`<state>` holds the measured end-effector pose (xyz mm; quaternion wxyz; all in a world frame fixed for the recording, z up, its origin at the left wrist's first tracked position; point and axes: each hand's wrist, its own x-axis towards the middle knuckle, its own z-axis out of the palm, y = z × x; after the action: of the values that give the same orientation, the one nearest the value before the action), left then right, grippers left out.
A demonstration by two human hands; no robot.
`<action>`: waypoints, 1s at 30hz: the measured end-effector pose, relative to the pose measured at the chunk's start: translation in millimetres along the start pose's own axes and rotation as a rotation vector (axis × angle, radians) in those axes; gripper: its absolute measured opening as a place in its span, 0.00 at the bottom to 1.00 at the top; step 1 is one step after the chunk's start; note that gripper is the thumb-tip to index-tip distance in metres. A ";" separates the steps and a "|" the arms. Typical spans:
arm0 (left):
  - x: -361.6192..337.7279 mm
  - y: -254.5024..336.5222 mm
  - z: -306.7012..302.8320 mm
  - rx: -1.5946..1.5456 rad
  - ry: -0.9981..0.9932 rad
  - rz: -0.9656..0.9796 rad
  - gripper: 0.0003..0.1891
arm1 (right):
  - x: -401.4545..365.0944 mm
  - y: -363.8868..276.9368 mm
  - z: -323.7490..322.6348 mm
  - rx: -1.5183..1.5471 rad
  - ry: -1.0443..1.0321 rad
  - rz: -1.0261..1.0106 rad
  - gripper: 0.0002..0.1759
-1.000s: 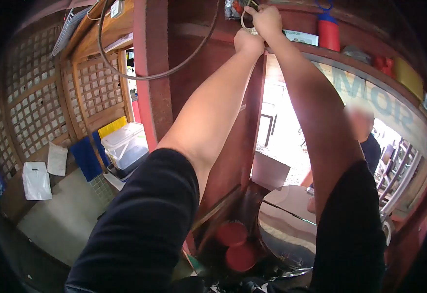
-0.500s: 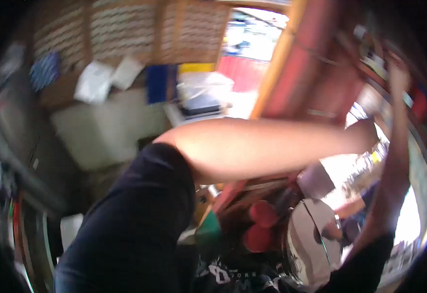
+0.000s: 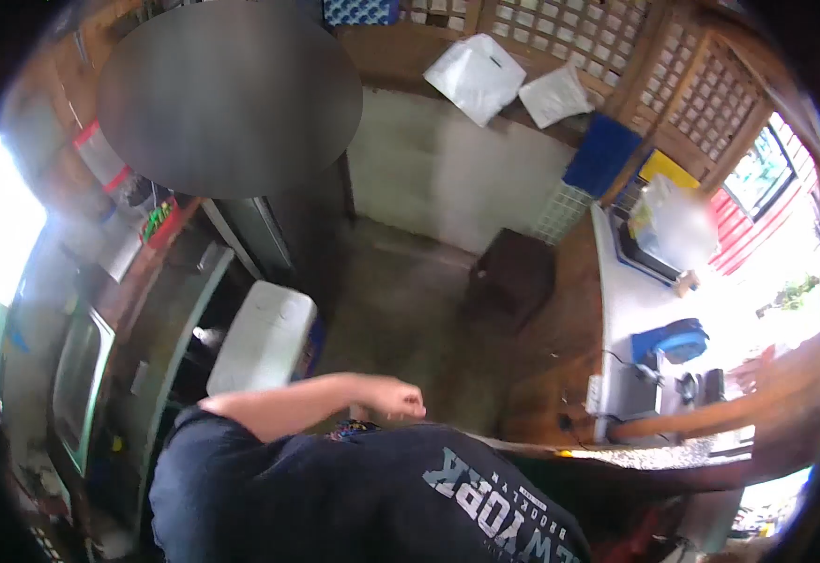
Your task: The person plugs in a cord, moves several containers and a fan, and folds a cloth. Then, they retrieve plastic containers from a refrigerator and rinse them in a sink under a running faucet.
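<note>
My left hand (image 3: pixel 396 399) hangs in front of my dark shirt (image 3: pixel 363 497), its fingers curled closed. Nothing shows in it, though the palm side is hidden. Nearest to it is a white-lidded box (image 3: pixel 265 338) with a blue side, resembling a cooler, just beyond my forearm. My right hand is not visible.
A long counter (image 3: pixel 621 310) on the right bears a blue round-topped object (image 3: pixel 677 341) and a bag-covered item (image 3: pixel 668 225). A dark brown stool-like block (image 3: pixel 513 277) stands by it. On the left is a cabinet (image 3: pixel 180 310); white bags (image 3: pixel 476 77) hang on the back wall.
My view has swung left and down into the room. Both arms were stretched out to the right; now the left is bent close to my body and the right has left view.
</note>
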<state>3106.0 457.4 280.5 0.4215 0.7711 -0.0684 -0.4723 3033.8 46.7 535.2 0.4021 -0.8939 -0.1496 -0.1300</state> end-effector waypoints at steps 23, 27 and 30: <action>88.4 -255.9 -293.6 -0.697 1.234 -0.142 0.12 | 511.6 168.6 663.2 -0.101 -1.260 -0.349 0.07; 68.8 -212.5 -361.5 -0.915 1.292 -0.212 0.13 | 643.6 80.6 769.9 0.173 -1.320 -0.237 0.13; 64.5 -190.4 -403.0 -0.668 1.304 -0.217 0.13 | 736.2 -7.4 824.1 0.305 -1.164 -0.348 0.20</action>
<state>3402.2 781.8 181.1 0.5396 0.7283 0.4198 0.0472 3801.8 795.8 270.2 0.3504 -0.7133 -0.5045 0.3374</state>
